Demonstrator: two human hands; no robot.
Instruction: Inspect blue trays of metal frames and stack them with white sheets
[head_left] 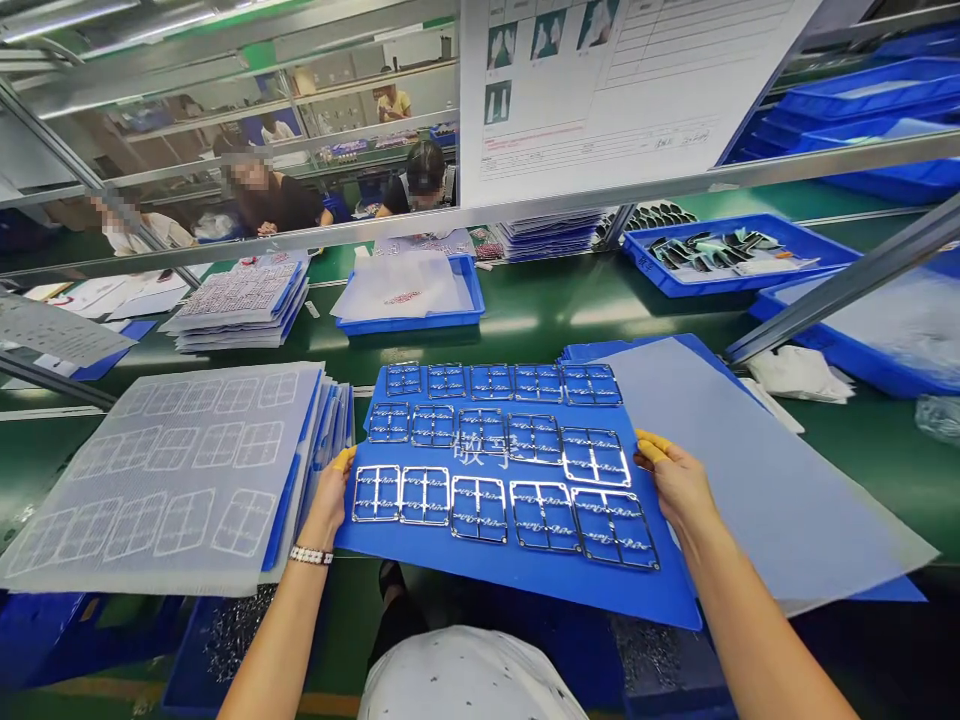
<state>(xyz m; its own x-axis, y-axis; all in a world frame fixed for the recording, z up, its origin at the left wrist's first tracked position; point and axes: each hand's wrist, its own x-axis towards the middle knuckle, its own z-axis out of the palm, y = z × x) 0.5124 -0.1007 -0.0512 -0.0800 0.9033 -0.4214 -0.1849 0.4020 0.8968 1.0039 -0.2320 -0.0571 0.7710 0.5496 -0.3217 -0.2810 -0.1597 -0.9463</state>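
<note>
A blue plastic sheet (510, 545) is held level in front of me by its two short sides. Rows of shiny metal frames (480, 508), square with a cross bar and script-like lettering, lie on it. My left hand (334, 490) grips the left edge, with yellow covers on its fingertips. At the right edge my right hand (675, 480), also with yellow fingertip covers, pinches the sheet. Both thumbs rest near the top surface; the fingers beneath are hidden. White printed characters on the sheet show between the frames.
On the left stands a stack of blue sheets under a translucent sheet (180, 430) covering more frames. A white sheet (720, 450) lies on blue ones at right. Behind are blue trays (667, 285) and a metal rail (525, 205). People sit across the bench.
</note>
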